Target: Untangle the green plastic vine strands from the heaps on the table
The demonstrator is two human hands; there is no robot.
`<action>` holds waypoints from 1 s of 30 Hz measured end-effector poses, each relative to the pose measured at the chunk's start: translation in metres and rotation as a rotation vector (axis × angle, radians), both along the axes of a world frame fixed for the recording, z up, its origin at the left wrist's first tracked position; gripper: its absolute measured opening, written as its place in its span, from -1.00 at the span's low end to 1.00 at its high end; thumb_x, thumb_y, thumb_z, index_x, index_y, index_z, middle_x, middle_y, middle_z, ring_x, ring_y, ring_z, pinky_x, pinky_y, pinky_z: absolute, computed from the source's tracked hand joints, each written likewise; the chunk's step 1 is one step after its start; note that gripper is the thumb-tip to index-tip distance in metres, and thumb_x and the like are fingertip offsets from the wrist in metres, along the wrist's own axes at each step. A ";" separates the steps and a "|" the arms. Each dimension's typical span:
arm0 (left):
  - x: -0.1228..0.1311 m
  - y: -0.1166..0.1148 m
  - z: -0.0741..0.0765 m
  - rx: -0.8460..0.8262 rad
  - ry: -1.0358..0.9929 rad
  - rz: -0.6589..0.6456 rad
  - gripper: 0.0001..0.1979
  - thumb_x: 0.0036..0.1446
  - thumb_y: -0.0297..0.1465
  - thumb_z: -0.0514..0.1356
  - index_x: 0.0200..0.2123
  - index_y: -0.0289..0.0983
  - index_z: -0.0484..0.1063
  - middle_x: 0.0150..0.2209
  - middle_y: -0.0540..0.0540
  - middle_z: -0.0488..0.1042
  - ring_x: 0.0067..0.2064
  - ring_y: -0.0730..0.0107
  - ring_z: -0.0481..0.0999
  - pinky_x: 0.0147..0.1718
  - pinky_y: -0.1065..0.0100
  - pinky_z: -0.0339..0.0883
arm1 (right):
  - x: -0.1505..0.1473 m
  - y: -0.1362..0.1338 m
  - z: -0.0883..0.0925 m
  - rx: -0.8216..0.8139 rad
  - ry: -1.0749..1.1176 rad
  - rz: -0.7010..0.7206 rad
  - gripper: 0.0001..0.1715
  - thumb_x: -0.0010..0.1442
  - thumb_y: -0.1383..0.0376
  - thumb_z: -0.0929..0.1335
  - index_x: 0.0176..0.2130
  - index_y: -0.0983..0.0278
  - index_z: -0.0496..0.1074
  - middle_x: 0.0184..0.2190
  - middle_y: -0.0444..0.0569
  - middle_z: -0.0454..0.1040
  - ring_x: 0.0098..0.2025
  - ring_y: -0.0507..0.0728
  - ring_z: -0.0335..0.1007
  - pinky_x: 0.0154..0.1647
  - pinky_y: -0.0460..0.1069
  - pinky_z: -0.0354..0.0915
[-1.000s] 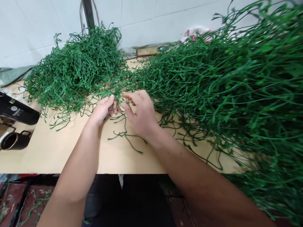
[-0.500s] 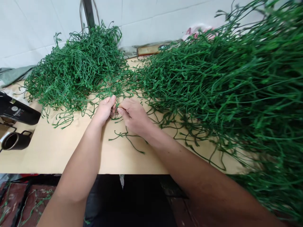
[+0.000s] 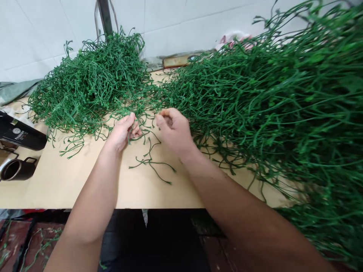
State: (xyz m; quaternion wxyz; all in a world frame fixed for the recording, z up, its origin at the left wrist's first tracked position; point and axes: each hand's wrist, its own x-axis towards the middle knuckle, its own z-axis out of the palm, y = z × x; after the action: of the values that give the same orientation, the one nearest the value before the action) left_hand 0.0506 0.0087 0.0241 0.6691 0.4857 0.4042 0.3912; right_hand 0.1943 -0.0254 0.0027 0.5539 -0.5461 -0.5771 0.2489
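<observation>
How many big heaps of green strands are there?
2: a smaller heap beyond the left hand, and a larger heap on the right, running out of frame. Loose strands lie between them; more may be hidden.

Two bare arms [image 3: 98, 185] stretch forward and converge, the left hand [image 3: 124, 132] curled with its thumb [image 3: 131, 118] uppermost, the right hand [image 3: 176, 130] loosely bent, a gap between them.

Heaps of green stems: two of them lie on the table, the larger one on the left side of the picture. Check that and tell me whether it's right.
Not quite: the larger heap is on the right side, as the head view shows; the smaller heap is on the left. Both do lie on the table.
</observation>
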 end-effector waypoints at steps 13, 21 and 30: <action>0.008 -0.003 -0.002 0.028 0.163 -0.013 -0.64 0.16 -0.20 0.10 -0.57 -0.31 0.21 -0.66 0.08 0.32 -0.63 0.65 0.33 -0.62 0.59 0.23 | -0.019 -0.003 -0.005 -0.090 -0.125 0.173 -0.84 0.16 0.28 0.21 -0.45 0.22 0.10 -0.56 -0.16 0.29 -0.50 0.02 0.20 -0.45 -0.04 0.14; 0.013 -0.004 -0.008 0.038 0.184 0.104 -0.72 0.18 -0.29 0.09 -0.53 -0.29 0.20 -0.63 0.11 0.31 -0.60 0.66 0.32 -0.58 0.58 0.29 | -0.019 -0.004 -0.009 -0.024 -0.239 0.094 -0.78 0.16 0.24 0.18 -0.50 0.22 0.09 -0.61 -0.17 0.17 -0.53 0.02 0.07 -0.50 -0.05 0.02; 0.019 -0.003 -0.015 0.020 0.063 0.180 -0.76 0.21 -0.40 0.03 -0.52 -0.30 0.26 -0.59 0.10 0.32 -0.56 0.65 0.33 -0.52 0.58 0.30 | -0.021 0.000 -0.019 0.029 -0.221 0.168 -0.72 0.16 0.25 0.17 -0.23 0.27 0.37 -0.29 0.04 0.48 -0.24 0.16 0.38 -0.21 0.10 0.30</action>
State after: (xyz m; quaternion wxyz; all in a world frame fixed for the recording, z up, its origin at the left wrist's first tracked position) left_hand 0.0698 0.0053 0.0094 0.6135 0.4661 0.4630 0.4382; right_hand 0.1732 -0.0251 -0.0164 0.4720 -0.5118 -0.6820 0.2242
